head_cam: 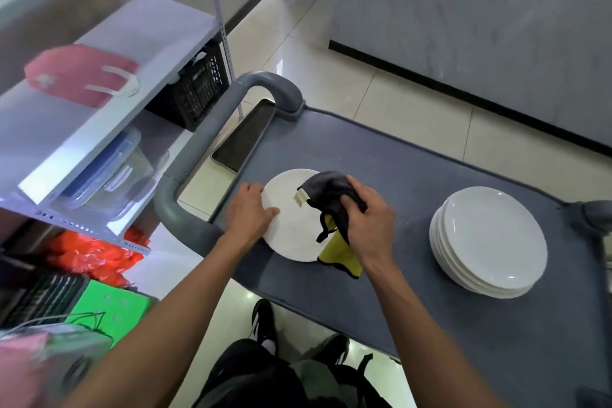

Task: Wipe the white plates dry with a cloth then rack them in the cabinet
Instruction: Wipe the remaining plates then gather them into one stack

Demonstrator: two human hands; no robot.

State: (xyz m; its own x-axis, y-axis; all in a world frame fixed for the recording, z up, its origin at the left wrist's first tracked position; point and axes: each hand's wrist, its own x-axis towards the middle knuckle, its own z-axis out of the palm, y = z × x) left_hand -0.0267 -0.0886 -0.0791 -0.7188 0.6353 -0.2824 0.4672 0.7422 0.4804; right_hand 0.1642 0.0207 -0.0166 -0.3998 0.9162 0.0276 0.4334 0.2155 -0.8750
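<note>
- my left hand [250, 214] flat on the rim of a white plate [291, 225] lying on the grey cart top [414, 195], thumb on the plate
- right hand [367, 217] gripping a grey/yellow cloth [331, 199] bunched on that plate
- stack of white plates [488, 237] further right on the cart, well apart
- metal tray [243, 139] on the lower level w/ nothing visible in it; clear lidded box [109, 169] on the shelf unit [99, 122], contents too blurry

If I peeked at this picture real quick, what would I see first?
Two hands in the middle: the left hand steadies a white plate on the grey cart top, while the right hand grips a dark and yellow cloth on it. To the right sits a stack of white plates. On the shelf at left lies a red bag.
</note>
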